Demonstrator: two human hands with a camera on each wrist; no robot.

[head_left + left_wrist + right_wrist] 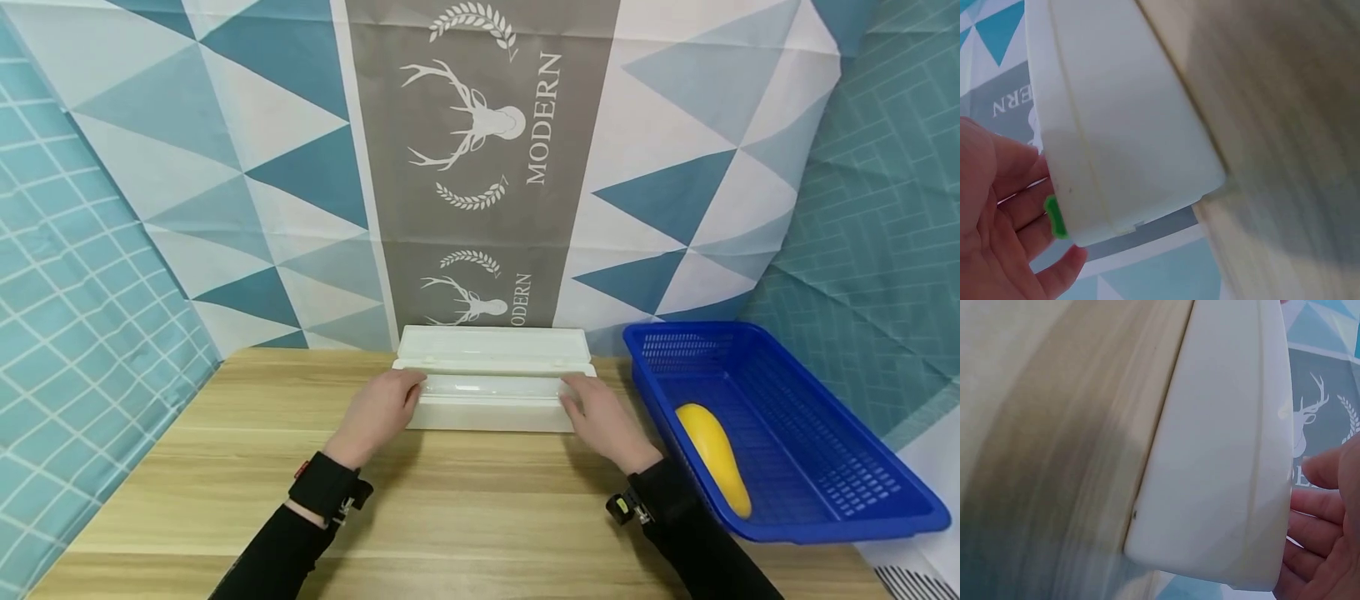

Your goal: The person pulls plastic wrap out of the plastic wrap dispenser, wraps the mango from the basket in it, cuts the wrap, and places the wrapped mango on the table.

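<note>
A long, smooth white box (pixel 491 418) lay on the grained wood table (pixel 465 517), lid (pixel 491 343) raised, a glossy roll (pixel 491 385) inside. At the box's ends, left hand (pixel 378 408) and right hand (pixel 606 417) were part-curled; whether they pinched the roll, I couldn't tell. Right of the box, a perforated blue basket (pixel 817 533) held something curved and yellow (pixel 716 454).

Staged corner — creased deer-print backdrop (pixel 480 179), tile-patterned side sheet (pixel 82 275), wood-grain table (pixel 480 517)
</note>
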